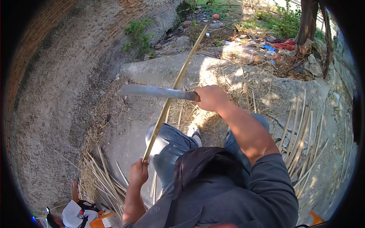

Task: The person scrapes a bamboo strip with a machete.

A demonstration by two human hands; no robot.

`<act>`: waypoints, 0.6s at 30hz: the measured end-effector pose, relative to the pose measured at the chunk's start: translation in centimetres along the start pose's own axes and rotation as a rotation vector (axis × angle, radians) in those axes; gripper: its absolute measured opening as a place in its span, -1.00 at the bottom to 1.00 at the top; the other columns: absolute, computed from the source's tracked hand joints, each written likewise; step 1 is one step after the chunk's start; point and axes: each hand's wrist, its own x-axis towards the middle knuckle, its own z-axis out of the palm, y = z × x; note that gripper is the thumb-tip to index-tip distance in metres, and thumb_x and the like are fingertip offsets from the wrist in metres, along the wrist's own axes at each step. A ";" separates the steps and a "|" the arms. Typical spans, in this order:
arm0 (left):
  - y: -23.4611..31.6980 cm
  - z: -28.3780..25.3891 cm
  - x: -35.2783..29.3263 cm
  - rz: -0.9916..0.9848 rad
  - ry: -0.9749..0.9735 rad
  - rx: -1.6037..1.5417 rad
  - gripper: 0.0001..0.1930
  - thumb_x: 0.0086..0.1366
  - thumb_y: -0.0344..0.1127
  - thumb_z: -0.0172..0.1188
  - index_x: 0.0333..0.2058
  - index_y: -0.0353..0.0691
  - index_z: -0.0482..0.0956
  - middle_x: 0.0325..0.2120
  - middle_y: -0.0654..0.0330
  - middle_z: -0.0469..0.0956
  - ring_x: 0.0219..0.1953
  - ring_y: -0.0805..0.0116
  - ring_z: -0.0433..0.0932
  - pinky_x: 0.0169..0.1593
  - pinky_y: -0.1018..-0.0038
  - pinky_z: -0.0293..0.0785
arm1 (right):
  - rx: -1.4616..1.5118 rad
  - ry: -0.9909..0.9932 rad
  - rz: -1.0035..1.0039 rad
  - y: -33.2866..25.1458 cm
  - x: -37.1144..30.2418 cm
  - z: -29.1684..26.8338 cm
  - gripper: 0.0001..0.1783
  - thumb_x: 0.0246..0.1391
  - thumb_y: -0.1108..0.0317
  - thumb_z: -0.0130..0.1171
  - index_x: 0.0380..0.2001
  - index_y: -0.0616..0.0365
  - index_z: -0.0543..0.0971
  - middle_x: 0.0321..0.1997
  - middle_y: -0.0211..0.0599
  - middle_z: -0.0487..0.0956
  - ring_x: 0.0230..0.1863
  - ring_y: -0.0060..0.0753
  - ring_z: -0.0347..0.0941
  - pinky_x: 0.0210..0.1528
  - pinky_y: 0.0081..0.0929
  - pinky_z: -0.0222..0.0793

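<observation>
My left hand (pixel 138 173) is closed round the lower end of a long bamboo strip (pixel 161 121), which slants up and away to the right. In my right hand (pixel 211 98) is the handle of a machete (pixel 152 90). Its blade points left and crosses the strip around the middle; whether the edge touches it, I cannot tell. The blade's tip is slightly blurred. Both hands are out over my bent knees, the right one farther forward than the left.
Bamboo strips (pixel 108 178) lie at my left, and more strips (pixel 300 140) at my right. Curly shavings (pixel 247 81) cover the ground ahead. A rough wall (pixel 49 95) rises on the left. Another person (pixel 74 214) is at lower left. A tree trunk (pixel 307 21) stands far right.
</observation>
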 end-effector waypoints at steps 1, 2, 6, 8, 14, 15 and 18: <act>0.7 0.0 0.4 -0.018 -0.007 -0.014 -0.64 0.53 -0.12 0.03 -0.30 -0.29 0.62 -0.47 -0.11 0.65 -0.34 -0.18 0.67 -0.24 0.11 0.54 | -0.073 -0.045 -0.087 -1.0 -0.2 0.1 -0.79 -0.06 0.27 0.27 -0.28 -0.05 0.65 -0.37 -0.18 0.69 -0.22 -0.05 0.68 -0.11 -0.05 0.55; 1.1 0.0 0.5 -0.033 -0.017 -0.026 -0.64 0.53 -0.14 0.01 -0.32 -0.29 0.61 -0.48 -0.10 0.65 -0.36 -0.19 0.66 -0.25 0.12 0.54 | -0.138 -0.022 -0.175 -1.2 -0.5 -0.1 -0.78 -0.05 0.20 0.32 -0.28 -0.10 0.63 -0.40 -0.22 0.69 -0.29 -0.01 0.66 -0.12 0.00 0.54; 0.8 0.9 0.3 0.066 0.021 -0.065 -0.60 0.54 -0.10 0.00 -0.34 -0.30 0.61 -0.59 -0.04 0.58 -0.48 -0.03 0.63 -0.35 0.19 0.48 | 0.010 0.036 0.160 4.2 1.4 -0.4 -0.77 -0.02 0.25 0.27 -0.25 -0.02 0.64 -0.27 -0.15 0.70 -0.16 0.00 0.66 -0.05 -0.05 0.54; 0.8 0.7 -0.5 0.033 -0.035 -0.037 -0.64 0.55 -0.15 0.00 -0.31 -0.31 0.60 -0.52 -0.09 0.63 -0.39 -0.21 0.64 -0.29 0.10 0.51 | 0.126 -0.001 0.357 5.8 1.5 -1.1 -0.76 0.02 0.21 0.27 -0.23 0.00 0.64 -0.20 -0.13 0.71 -0.10 0.03 0.65 -0.01 -0.04 0.53; 1.1 1.2 1.0 -0.029 -0.101 -0.239 -0.61 0.57 -0.12 0.02 -0.32 -0.32 0.60 -0.62 0.06 0.56 -0.56 0.21 0.56 -0.39 0.29 0.46 | 0.066 -0.034 -0.051 -0.7 -0.1 1.5 -0.81 -0.03 0.20 0.28 -0.30 -0.07 0.62 -0.36 -0.21 0.68 -0.19 0.05 0.64 -0.09 0.00 0.52; 1.3 1.4 1.2 -0.032 -0.101 -0.236 -0.61 0.57 -0.12 0.02 -0.32 -0.32 0.60 -0.62 0.06 0.56 -0.56 0.21 0.56 -0.39 0.29 0.46 | 0.029 -0.052 -0.175 -1.6 -0.4 1.7 -0.82 -0.04 0.21 0.28 -0.32 -0.09 0.62 -0.39 -0.23 0.68 -0.19 0.04 0.64 -0.10 0.00 0.52; 0.9 1.6 1.1 0.004 -0.108 -0.371 -0.58 0.58 -0.08 0.02 -0.34 -0.32 0.59 -0.65 0.19 0.51 -0.58 0.42 0.47 -0.43 0.39 0.42 | -0.101 0.017 -0.299 -0.1 0.4 1.5 -0.84 -0.05 0.22 0.27 -0.33 -0.12 0.65 -0.44 -0.25 0.67 -0.26 -0.01 0.65 -0.09 -0.01 0.52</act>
